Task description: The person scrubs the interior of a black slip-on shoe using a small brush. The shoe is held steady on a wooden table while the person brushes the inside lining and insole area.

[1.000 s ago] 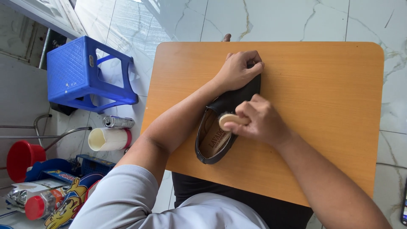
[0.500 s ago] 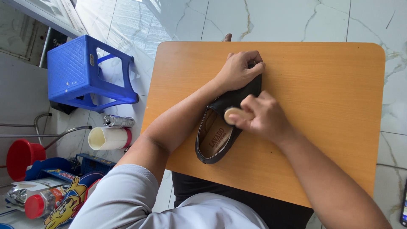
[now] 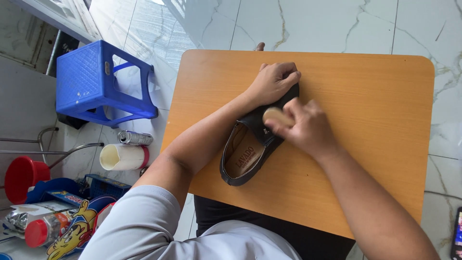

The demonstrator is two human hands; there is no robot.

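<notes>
Shoe (image 3: 250, 149), black with tan lining, lay on its sole on orange table (image 3: 365, 110), heel end toward the body, toe end pointing away. Toe fully hidden under left hand (image 3: 273, 83). Left hand was curled down over the front of the shoe, fingers folded and closed on it; fingertips tucked out of sight, so exact contact underneath couldn't be made out. Right hand (image 3: 308, 127) was pinched shut around small round tan brush (image 3: 274, 115), pressed against the shoe's upper near the opening. Only one rounded end of the brush showed; rest buried in the fist, bristles not visible. Right side of the shoe blocked by the right hand. Printing on the insole left unread.

Off the table's left edge, on the marble floor: blue plastic stool (image 3: 98, 79), white cup with pink band (image 3: 124, 157) lying on its side, silver can (image 3: 135, 138) just beside it. Red round container (image 3: 21, 177) was cut by the left frame edge. Clutter at bottom left (red-capped bottle (image 3: 45, 230), colourful packaging) partly cropped and hard to sort out. Dark object at bottom right corner cut off, unidentifiable. Small dark tip poked past the table's far edge, not identifiable.
</notes>
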